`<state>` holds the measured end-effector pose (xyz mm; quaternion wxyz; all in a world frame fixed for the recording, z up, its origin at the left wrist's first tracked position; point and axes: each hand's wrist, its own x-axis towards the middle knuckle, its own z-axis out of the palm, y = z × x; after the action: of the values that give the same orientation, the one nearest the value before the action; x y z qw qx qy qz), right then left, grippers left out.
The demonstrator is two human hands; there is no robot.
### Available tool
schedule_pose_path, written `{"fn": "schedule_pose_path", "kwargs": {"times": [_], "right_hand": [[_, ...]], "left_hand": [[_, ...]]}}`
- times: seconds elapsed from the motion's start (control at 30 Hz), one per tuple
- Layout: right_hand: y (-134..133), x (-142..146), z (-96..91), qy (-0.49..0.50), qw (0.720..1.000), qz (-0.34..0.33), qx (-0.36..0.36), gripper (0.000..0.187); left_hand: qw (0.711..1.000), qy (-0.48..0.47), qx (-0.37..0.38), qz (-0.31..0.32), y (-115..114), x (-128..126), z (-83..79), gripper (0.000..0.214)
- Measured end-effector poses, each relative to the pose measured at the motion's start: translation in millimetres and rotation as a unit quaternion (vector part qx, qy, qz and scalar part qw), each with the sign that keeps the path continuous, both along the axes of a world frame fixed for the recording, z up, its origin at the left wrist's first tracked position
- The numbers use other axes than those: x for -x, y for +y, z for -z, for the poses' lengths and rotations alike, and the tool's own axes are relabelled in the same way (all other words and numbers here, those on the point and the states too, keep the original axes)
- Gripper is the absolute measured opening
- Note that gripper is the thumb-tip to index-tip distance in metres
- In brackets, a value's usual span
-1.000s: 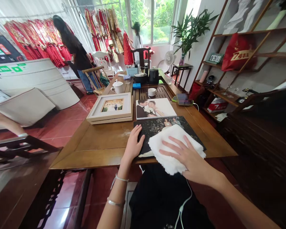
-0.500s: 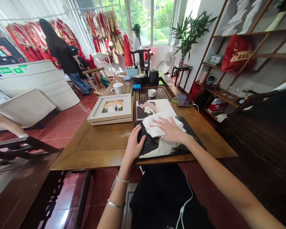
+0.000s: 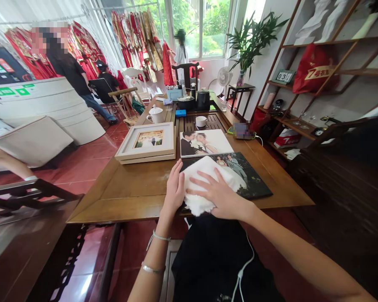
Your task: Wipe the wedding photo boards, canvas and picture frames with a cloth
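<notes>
- Dark photo panel [image 3: 255,182] is borne by the wooden table [image 3: 138,178], the broadest thing about it; the panel is laid flat, picture side up, at the table's near edge, and two figures can be seen on its uncovered right part.
- Framed picture stack [image 3: 148,139] is placed farther off and to the left, one pale frame being laid upon another.
- Light photo print [image 3: 219,142] is laid just beyond the dark panel and just right of the frames.
- White cloth [image 3: 203,165] is spread in loose folds over the panel's left part, its near corner seen by the table's near edge.
- Right hand [image 3: 222,195] is spread flat on the cloth, its fingers parted and pointed left.
- Left hand [image 3: 174,184] is rested at the panel's left edge, just beside the cloth, its fingers straightened and held nearly together.
- Lidded white mug [image 3: 156,114] is stood beyond the frames.
- Small white cup [image 3: 200,122] is set beyond the light print.
</notes>
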<state>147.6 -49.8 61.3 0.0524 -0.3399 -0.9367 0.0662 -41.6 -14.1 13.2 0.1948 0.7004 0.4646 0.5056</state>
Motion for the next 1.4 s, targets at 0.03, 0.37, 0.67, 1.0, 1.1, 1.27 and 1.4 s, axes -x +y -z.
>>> {"fn": "schedule_pose_path", "kwargs": {"times": [0.03,0.37,0.67,1.0,1.1,1.27,1.4], "right_hand": [[-9,-2,-1.2,0.005,1.000,-0.006,0.006,0.088],[-35,-89,4.6,0.069,0.993,0.094,0.036,0.085],[47,-120,17.8,0.071,0.974,0.216,0.019,0.057],[98,-106,18.6,0.042,0.964,0.261,-0.019,0.055],[79,-106,20.3,0.024,0.970,0.241,-0.035,0.054],[17,-113,23.8,0.021,0.980,0.191,-0.055,0.075],[-34,-119,24.2,0.017,0.983,0.174,-0.056,0.091]], "left_hand": [[1.000,-0.001,0.011,-0.003,1,0,0.9,0.044],[0.993,0.092,0.074,0.007,5,3,5.5,0.038],[0.994,0.088,0.059,0.019,8,5,7.8,0.035],[0.992,0.096,0.075,0.013,6,2,5.6,0.035],[0.992,0.097,0.077,0.006,7,1,5.8,0.036],[0.994,0.090,0.065,0.001,8,0,6.7,0.034],[0.994,0.090,0.063,0.003,7,1,6.4,0.034]]}}
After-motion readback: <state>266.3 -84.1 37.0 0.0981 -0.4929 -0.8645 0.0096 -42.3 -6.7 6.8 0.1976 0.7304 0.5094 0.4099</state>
